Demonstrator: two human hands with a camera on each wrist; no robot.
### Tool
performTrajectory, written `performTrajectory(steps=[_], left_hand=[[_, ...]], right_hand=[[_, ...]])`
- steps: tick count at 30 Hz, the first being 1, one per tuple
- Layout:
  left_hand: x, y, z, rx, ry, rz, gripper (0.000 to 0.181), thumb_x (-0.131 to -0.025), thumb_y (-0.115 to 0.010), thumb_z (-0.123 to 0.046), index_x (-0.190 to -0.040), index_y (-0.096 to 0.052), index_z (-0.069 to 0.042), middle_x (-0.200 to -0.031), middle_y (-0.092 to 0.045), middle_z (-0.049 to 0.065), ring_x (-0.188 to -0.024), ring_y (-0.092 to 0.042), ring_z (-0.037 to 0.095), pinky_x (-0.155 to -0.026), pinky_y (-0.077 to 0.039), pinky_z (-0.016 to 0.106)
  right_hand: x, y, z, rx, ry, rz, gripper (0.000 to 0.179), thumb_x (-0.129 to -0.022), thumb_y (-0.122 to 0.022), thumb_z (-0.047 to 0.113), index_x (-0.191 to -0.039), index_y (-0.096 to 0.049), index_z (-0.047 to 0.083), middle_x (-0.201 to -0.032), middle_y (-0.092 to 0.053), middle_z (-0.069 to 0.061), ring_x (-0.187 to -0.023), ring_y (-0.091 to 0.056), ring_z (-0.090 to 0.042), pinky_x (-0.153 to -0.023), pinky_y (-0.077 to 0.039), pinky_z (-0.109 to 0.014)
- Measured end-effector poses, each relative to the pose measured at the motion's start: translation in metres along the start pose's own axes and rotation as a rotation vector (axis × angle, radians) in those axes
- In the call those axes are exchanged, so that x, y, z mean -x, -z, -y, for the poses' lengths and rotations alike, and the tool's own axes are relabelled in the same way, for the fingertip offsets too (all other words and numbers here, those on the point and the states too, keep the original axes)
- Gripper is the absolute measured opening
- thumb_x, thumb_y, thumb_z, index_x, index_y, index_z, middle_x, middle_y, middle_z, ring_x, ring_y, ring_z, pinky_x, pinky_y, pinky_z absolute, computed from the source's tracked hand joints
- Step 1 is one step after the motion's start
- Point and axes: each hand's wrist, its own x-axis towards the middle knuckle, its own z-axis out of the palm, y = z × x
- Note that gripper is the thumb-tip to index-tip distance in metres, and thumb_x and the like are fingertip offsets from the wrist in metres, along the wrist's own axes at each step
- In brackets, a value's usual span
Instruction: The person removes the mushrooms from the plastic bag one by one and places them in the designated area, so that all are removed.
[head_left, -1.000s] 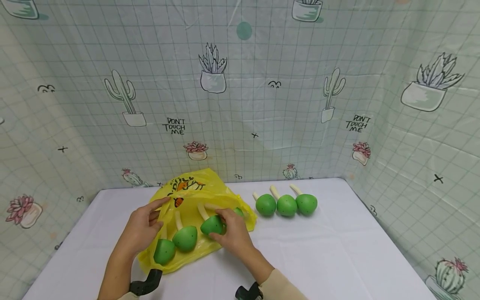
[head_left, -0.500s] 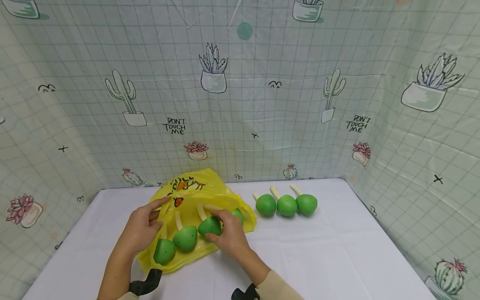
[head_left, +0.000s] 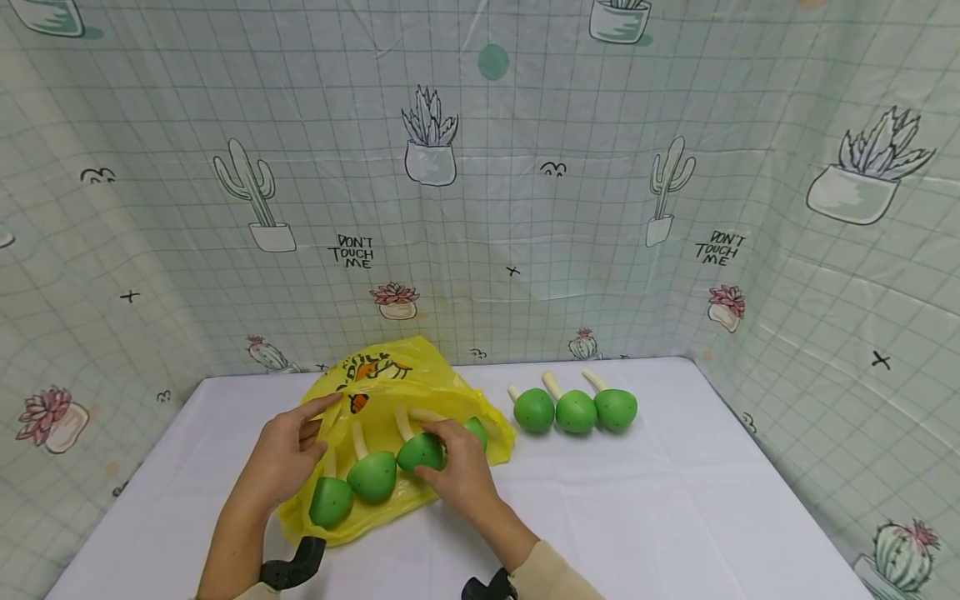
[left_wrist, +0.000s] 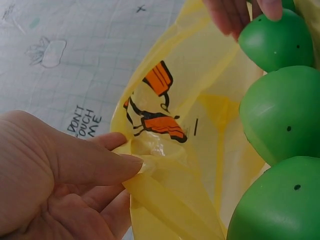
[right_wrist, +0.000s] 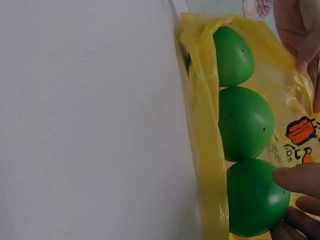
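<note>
My left hand [head_left: 281, 457] pinches the mouth of a yellow plastic bag [head_left: 433, 367] between thumb and fingers. The bag lies on its side and has black and orange print. Inside sit several green maracas [head_left: 372, 477] with black dots on their rounded heads, white handles pointing into the bag. My right hand [head_left: 467, 467] grips one maraca [head_left: 418, 452] by its head, thumb in front and fingers behind. Left of it another maraca [head_left: 331, 502] lies by the bag's front edge. Behind my right hand a further maraca [head_left: 476, 429] is partly hidden.
Three more green maracas [head_left: 576, 412] lie side by side on the white tabletop [head_left: 637, 508], right of the bag. A grid-patterned curtain with cactus drawings [head_left: 510, 208] encloses the table at the back and sides.
My right hand has shifted slightly left with the maraca it grips, then stays nearly still. More of the maraca behind it shows. My left hand keeps its hold on the bag.
</note>
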Motion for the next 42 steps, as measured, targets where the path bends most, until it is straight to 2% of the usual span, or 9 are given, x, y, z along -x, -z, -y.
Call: performTrajectory(steps=[8,22,32,36,42], left_hand=[[-0.0022,-0.0016,-0.0022,-0.008,-0.007,-0.002,0.066,-0.096,-0.057,0.018,-0.158,-0.046,-0.002,-0.157,-0.045,0.03,-0.136,-0.055,0.047,-0.105,-0.053,0.05],[-0.0065,-0.0049,-0.0024,0.012,-0.002,0.014,0.067,-0.097,-0.056,0.018,-0.159,-0.044,-0.002,-0.156,-0.046,0.031,-0.136,-0.055,0.047,-0.105,-0.054,0.05],[-0.0052,-0.0056,-0.0031,0.007,0.037,0.035,0.068,-0.097,-0.058,0.016,-0.16,-0.043,-0.004,-0.156,-0.045,0.031,-0.136,-0.055,0.047,-0.103,-0.056,0.05],[-0.0032,-0.003,-0.0012,-0.019,0.039,0.037,0.069,-0.096,-0.058,0.016,-0.16,-0.043,-0.004,-0.158,-0.043,0.032,-0.136,-0.054,0.048,-0.105,-0.054,0.052],[-0.0024,-0.0012,-0.0006,-0.025,0.03,0.029,0.068,-0.097,-0.058,0.016,-0.16,-0.042,-0.003,-0.155,-0.045,0.034,-0.135,-0.055,0.048,-0.103,-0.056,0.05]], right_hand=[[-0.0009,-0.0022,-0.002,0.077,-0.031,0.02,0.056,-0.076,-0.093,0.001,-0.127,-0.07,-0.002,-0.127,-0.07,-0.015,-0.12,-0.066,-0.033,-0.105,-0.055,-0.049],[0.0012,0.0002,-0.0048,0.225,-0.006,0.065,0.062,-0.077,-0.092,0.001,-0.134,-0.067,0.001,-0.135,-0.064,-0.012,-0.127,-0.062,-0.031,-0.109,-0.053,-0.043],[0.0051,0.0023,-0.0035,0.23,-0.002,0.068,0.06,-0.079,-0.092,0.005,-0.133,-0.068,0.0,-0.135,-0.065,-0.013,-0.126,-0.063,-0.031,-0.108,-0.054,-0.044],[0.0063,0.0012,-0.0008,0.225,0.001,0.07,0.059,-0.077,-0.093,0.006,-0.131,-0.069,0.0,-0.133,-0.066,-0.013,-0.125,-0.063,-0.031,-0.108,-0.054,-0.043],[0.0045,0.0019,0.0037,0.232,0.015,0.057,0.059,-0.076,-0.095,0.007,-0.129,-0.07,0.002,-0.13,-0.068,-0.01,-0.121,-0.065,-0.028,-0.106,-0.055,-0.04]])
